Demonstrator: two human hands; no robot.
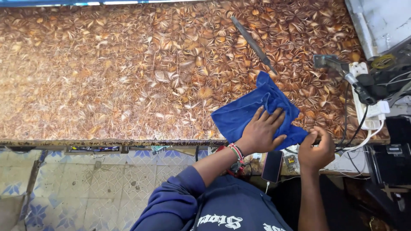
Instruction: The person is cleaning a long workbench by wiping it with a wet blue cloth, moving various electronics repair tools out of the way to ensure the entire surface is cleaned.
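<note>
A crumpled blue cloth (250, 109) lies on the brown leaf-patterned tabletop (128, 77) near its front edge. My left hand (262, 130) rests flat on the cloth, fingers spread, pressing it onto the surface. My right hand (317, 147) is at the cloth's right corner by the table edge, fingers curled and pinching that corner. A beaded bracelet circles my left wrist.
A long grey metal file (252, 42) lies diagonally at the back right. A white power strip (366, 92) with black plugs and cables sits at the right edge. A phone (272, 166) rests below the table edge. Tiled floor (85, 184) lies at the left.
</note>
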